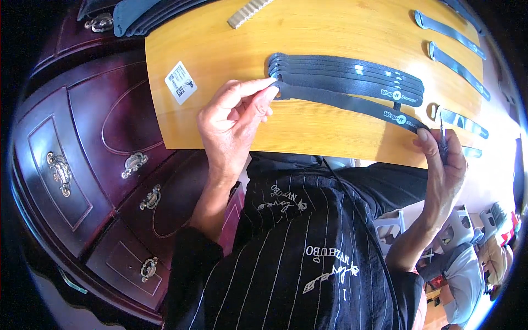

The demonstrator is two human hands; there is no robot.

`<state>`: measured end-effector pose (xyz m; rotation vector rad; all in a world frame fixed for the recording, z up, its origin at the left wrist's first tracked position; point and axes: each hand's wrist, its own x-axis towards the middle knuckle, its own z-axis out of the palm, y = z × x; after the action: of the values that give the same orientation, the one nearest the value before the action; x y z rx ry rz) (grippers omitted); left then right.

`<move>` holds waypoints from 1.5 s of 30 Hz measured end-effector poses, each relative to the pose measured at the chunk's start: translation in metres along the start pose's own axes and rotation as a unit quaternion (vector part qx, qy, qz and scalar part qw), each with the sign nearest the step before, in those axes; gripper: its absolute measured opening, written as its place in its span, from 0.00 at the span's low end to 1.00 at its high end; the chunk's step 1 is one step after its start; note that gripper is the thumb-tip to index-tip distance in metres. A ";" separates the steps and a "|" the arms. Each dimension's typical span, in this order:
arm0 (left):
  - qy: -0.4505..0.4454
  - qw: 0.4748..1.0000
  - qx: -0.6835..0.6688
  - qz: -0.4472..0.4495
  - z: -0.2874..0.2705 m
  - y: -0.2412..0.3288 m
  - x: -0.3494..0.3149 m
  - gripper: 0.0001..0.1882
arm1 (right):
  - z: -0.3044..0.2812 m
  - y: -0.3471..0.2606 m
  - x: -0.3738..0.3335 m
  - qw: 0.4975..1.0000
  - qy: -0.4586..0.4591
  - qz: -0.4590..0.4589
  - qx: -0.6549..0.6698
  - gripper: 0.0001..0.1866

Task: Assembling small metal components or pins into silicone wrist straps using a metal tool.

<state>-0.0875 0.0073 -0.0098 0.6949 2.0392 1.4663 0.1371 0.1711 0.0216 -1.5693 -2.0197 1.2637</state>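
A dark strap (346, 103) with pale printing near one end is stretched over the near edge of the table. My left hand (234, 118) pinches its left end between thumb and forefinger, beside the rounded ends of a stack of similar straps (341, 74). At the strap's right end, my right hand (444, 159) grips it between thumb and fingers. A slim pointed metal tool (442, 129) also sticks up from my right hand; its exact kind is unclear. The stacked straps lie overlapping just beyond the held one, their edges fanned in rows.
The yellow wooden table (209, 124) carries a white label (180, 82) at left and a ridged beige strip (249, 14) at the far edge. Single straps (459, 71) lie along the right side. More dark straps (154, 16) are bundled far left, near a dark red cabinet (88, 121).
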 end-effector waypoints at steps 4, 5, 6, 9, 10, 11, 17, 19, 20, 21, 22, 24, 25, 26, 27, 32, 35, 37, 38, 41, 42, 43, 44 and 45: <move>0.012 0.999 -0.022 -0.032 0.002 0.000 0.004 0.09 | -0.001 0.000 0.005 0.999 0.008 -0.005 -0.038 0.09; 0.013 0.999 -0.021 -0.032 0.003 -0.001 0.004 0.09 | 0.001 0.001 0.006 0.999 0.006 -0.006 -0.038 0.09; 0.015 0.999 -0.016 -0.032 0.003 -0.002 0.004 0.09 | 0.003 0.002 0.007 0.999 0.013 -0.009 -0.039 0.10; 0.017 0.999 -0.007 -0.031 0.004 -0.005 0.003 0.09 | 0.005 0.004 0.009 0.999 0.024 -0.015 -0.046 0.10; 0.017 0.999 -0.002 -0.030 0.005 -0.006 0.003 0.09 | 0.005 0.004 0.009 0.998 0.028 -0.019 -0.051 0.10; 0.017 0.999 -0.002 -0.030 0.005 -0.006 0.003 0.09 | 0.006 0.005 0.009 0.998 0.028 -0.018 -0.051 0.10; 0.030 0.999 -0.017 -0.009 0.007 -0.007 0.003 0.08 | 0.007 -0.003 0.010 0.996 0.016 0.016 -0.086 0.09; 0.037 0.999 -0.007 -0.015 0.007 -0.007 0.003 0.07 | 0.008 -0.005 0.010 0.994 0.018 0.026 -0.106 0.09; 0.037 0.999 -0.008 -0.016 0.008 -0.007 0.003 0.07 | 0.009 -0.005 0.010 0.994 0.018 0.026 -0.107 0.09; 0.034 0.999 -0.009 -0.018 0.008 -0.007 0.003 0.07 | 0.010 -0.003 0.010 0.995 0.033 0.013 -0.095 0.10; 0.031 0.999 -0.010 -0.019 0.008 -0.007 0.004 0.06 | 0.011 -0.003 0.010 0.995 0.048 0.000 -0.083 0.11; 0.030 0.999 -0.005 -0.021 0.007 -0.006 0.004 0.06 | 0.012 -0.003 0.011 0.996 0.046 -0.002 -0.081 0.11; 0.029 0.999 0.000 -0.022 0.007 -0.007 0.004 0.06 | 0.013 -0.002 0.011 0.996 0.044 -0.003 -0.079 0.11; 0.029 0.999 0.000 -0.023 0.007 -0.007 0.005 0.06 | 0.013 -0.001 0.011 0.996 0.044 -0.003 -0.079 0.11; 0.032 0.999 -0.004 -0.023 0.008 -0.007 0.005 0.06 | 0.015 0.001 0.012 0.997 0.050 -0.014 -0.065 0.11; 0.027 0.999 -0.005 -0.033 0.009 -0.003 0.007 0.05 | 0.008 0.004 0.014 0.994 0.032 0.011 -0.105 0.11; 0.027 0.999 -0.003 -0.045 0.013 -0.003 0.006 0.05 | 0.006 0.005 0.013 0.992 0.027 0.036 -0.120 0.11; 0.026 0.998 0.006 -0.053 0.016 -0.004 0.006 0.05 | 0.007 0.009 0.012 0.995 0.046 -0.011 -0.086 0.10; 0.031 0.997 0.006 -0.069 0.016 -0.004 0.006 0.05 | 0.006 0.005 0.011 0.995 0.032 0.013 -0.093 0.09; 0.052 0.996 0.036 -0.068 0.012 0.000 0.005 0.05 | 0.013 0.003 0.014 0.999 0.036 0.010 -0.030 0.08; 0.056 0.995 0.040 -0.067 0.011 0.000 0.005 0.06 | 0.012 0.003 0.015 0.998 0.034 0.003 -0.048 0.08; 0.048 0.996 0.043 -0.061 0.010 0.000 0.006 0.06 | 0.011 0.002 0.015 0.997 0.034 0.004 -0.064 0.09; 0.046 0.996 0.050 -0.050 0.006 -0.003 0.005 0.06 | 0.015 0.000 0.015 0.997 0.028 0.002 -0.074 0.10; 0.040 0.997 0.054 -0.040 0.004 -0.005 0.005 0.06 | 0.016 -0.002 0.015 0.996 0.026 -0.005 -0.086 0.11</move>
<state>-0.0887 0.0121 -0.0165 0.5991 2.1942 1.3679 0.1194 0.1772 0.0092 -1.6464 -2.1510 1.0572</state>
